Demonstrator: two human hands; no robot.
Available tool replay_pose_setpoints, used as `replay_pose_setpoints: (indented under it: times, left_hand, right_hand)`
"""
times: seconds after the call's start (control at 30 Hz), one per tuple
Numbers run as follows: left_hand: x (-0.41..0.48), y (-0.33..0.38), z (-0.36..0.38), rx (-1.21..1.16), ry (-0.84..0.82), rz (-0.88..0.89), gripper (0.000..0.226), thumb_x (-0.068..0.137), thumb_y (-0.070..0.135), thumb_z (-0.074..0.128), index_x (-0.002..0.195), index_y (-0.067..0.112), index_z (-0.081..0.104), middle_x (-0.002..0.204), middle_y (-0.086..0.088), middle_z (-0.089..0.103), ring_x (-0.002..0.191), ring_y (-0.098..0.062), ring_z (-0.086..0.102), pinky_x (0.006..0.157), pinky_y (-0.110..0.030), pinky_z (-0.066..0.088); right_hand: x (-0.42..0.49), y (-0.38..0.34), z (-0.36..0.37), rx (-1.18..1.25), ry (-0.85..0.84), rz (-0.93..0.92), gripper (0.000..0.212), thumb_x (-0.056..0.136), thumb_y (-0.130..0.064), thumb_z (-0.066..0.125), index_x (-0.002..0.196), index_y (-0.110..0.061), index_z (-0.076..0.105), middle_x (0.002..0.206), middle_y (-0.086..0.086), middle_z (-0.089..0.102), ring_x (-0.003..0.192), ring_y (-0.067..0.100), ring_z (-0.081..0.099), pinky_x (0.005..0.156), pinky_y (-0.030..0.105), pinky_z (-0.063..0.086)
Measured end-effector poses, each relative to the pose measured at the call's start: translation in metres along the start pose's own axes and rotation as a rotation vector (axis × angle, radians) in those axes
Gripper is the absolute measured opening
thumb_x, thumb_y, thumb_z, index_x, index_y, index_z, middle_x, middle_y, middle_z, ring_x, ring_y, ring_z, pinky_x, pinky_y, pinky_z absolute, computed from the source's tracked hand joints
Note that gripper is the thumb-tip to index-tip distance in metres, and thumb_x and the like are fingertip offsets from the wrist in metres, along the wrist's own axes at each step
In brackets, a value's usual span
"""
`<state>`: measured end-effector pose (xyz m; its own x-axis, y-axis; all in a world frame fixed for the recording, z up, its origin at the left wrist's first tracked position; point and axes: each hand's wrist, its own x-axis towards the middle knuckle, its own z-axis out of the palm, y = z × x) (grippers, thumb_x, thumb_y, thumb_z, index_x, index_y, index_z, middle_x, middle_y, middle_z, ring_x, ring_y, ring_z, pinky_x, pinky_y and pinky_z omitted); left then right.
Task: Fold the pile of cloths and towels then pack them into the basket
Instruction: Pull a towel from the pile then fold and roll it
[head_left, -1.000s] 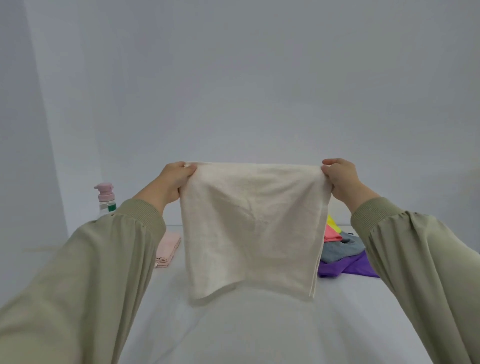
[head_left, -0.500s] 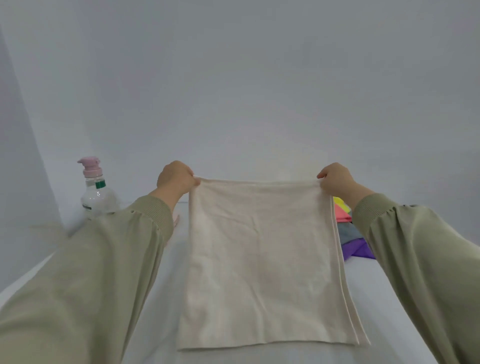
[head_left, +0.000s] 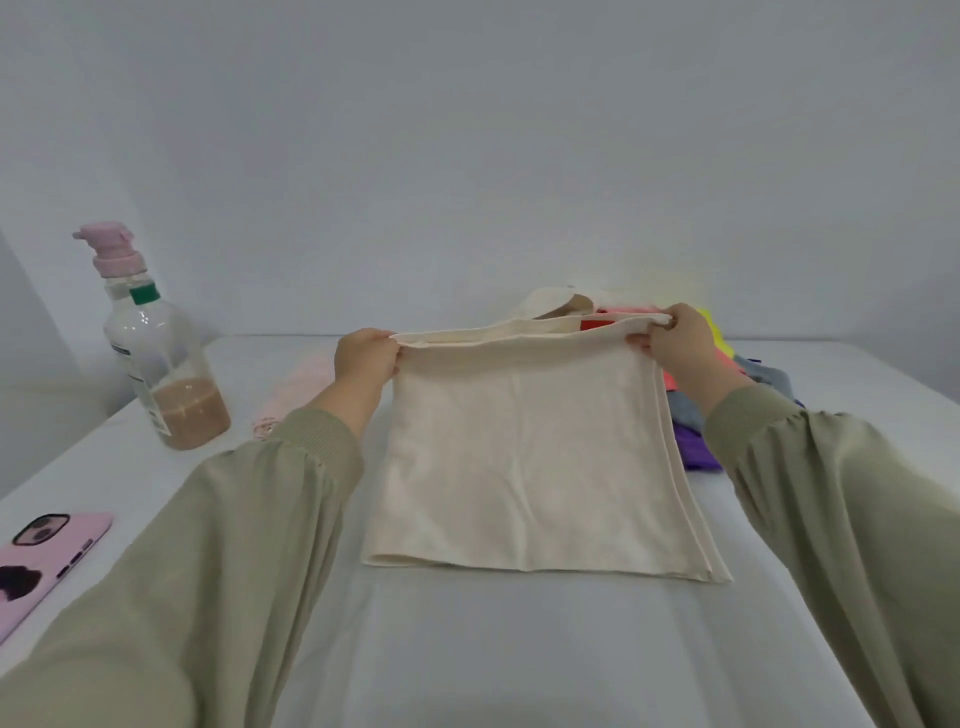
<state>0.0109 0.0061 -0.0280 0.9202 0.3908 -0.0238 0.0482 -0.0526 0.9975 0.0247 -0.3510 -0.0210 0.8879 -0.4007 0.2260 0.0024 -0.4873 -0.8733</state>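
Note:
A cream towel (head_left: 530, 467) lies folded in layers on the white table (head_left: 467, 649), its near edge flat and its far edge raised. My left hand (head_left: 366, 358) pinches the far left corner. My right hand (head_left: 675, 338) pinches the far right corner. To the right, partly behind the towel and my right arm, lies a pile of cloths (head_left: 727, 379) in yellow, coral, grey and purple. A folded pink cloth (head_left: 296, 389) rests behind my left forearm. No basket shows.
A clear pump bottle (head_left: 156, 358) with a pink top and brown liquid stands at the left. A phone in a pink case (head_left: 41, 561) lies at the table's left edge. A pale wall runs behind the table.
The towel came down from hanging in the air onto the table, and its far edge is now lifted toward me. The view tilted down, showing the phone.

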Motion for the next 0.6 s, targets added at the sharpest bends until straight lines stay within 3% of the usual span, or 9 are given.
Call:
replay_pose_setpoints:
  times: [0.1, 0.23, 0.27, 0.33, 0.43, 0.5, 0.6]
  left_hand:
    - [-0.026, -0.013, 0.001, -0.322, 0.056, -0.172, 0.016, 0.087, 0.008, 0.051, 0.075, 0.007, 0.062, 0.08, -0.01, 0.066, 0.068, -0.017, 0.063, 0.069, -0.027, 0.056]
    - [-0.075, -0.029, -0.01, -0.475, 0.098, -0.167, 0.023, 0.087, 0.002, 0.063, 0.068, 0.013, 0.057, 0.052, 0.013, 0.063, 0.07, -0.011, 0.06, 0.072, -0.025, 0.056]
    - [-0.085, -0.033, -0.015, -0.502, 0.079, -0.142, 0.021, 0.087, -0.002, 0.063, 0.072, 0.011, 0.058, 0.051, 0.017, 0.062, 0.072, -0.01, 0.06, 0.072, -0.023, 0.056]
    - [-0.101, -0.042, -0.027, -0.54, 0.031, -0.088, 0.015, 0.087, -0.006, 0.061, 0.081, 0.008, 0.062, 0.073, 0.006, 0.067, 0.076, -0.011, 0.062, 0.067, -0.02, 0.057]
    - [-0.12, -0.073, -0.044, -0.433, -0.015, -0.066, 0.018, 0.088, -0.007, 0.056, 0.088, 0.008, 0.065, 0.093, -0.009, 0.061, 0.074, -0.017, 0.062, 0.056, -0.018, 0.055]
    - [-0.127, -0.095, -0.051, -0.226, -0.089, -0.09, 0.024, 0.089, -0.008, 0.05, 0.084, 0.008, 0.068, 0.089, -0.012, 0.062, 0.062, -0.02, 0.064, 0.051, -0.017, 0.054]
    - [-0.122, -0.108, -0.055, 0.014, -0.14, -0.115, 0.033, 0.086, -0.009, 0.047, 0.084, 0.011, 0.072, 0.076, -0.012, 0.065, 0.05, -0.017, 0.064, 0.052, -0.016, 0.054]
  right_hand:
    - [0.001, 0.041, 0.006, 0.104, 0.025, -0.01, 0.006, 0.071, -0.018, 0.05, 0.076, -0.019, 0.053, 0.09, 0.017, 0.065, 0.092, 0.037, 0.065, 0.082, 0.056, 0.052]
    - [-0.075, 0.032, -0.005, 0.29, 0.098, 0.051, 0.024, 0.076, 0.002, 0.061, 0.067, -0.021, 0.059, 0.071, 0.006, 0.061, 0.088, 0.037, 0.065, 0.087, 0.054, 0.052]
    - [-0.093, 0.03, -0.01, 0.349, 0.108, 0.055, 0.025, 0.077, 0.004, 0.062, 0.069, -0.019, 0.062, 0.071, 0.006, 0.062, 0.085, 0.033, 0.065, 0.087, 0.049, 0.054]
    - [-0.126, 0.03, -0.019, 0.445, 0.123, 0.043, 0.018, 0.079, 0.007, 0.061, 0.076, -0.01, 0.066, 0.074, 0.007, 0.062, 0.075, 0.022, 0.063, 0.081, 0.035, 0.056]
    - [-0.168, 0.049, -0.029, 0.346, 0.101, 0.041, 0.018, 0.082, 0.006, 0.061, 0.091, -0.008, 0.069, 0.081, 0.008, 0.064, 0.067, 0.013, 0.059, 0.068, 0.025, 0.053]
    - [-0.187, 0.066, -0.033, 0.129, 0.028, 0.043, 0.018, 0.082, -0.001, 0.064, 0.089, -0.016, 0.07, 0.077, 0.005, 0.063, 0.063, 0.012, 0.052, 0.065, 0.028, 0.045]
    - [-0.191, 0.07, -0.035, 0.013, -0.058, 0.123, 0.02, 0.084, 0.001, 0.056, 0.079, -0.015, 0.067, 0.056, 0.001, 0.054, 0.052, 0.012, 0.043, 0.054, 0.026, 0.035]
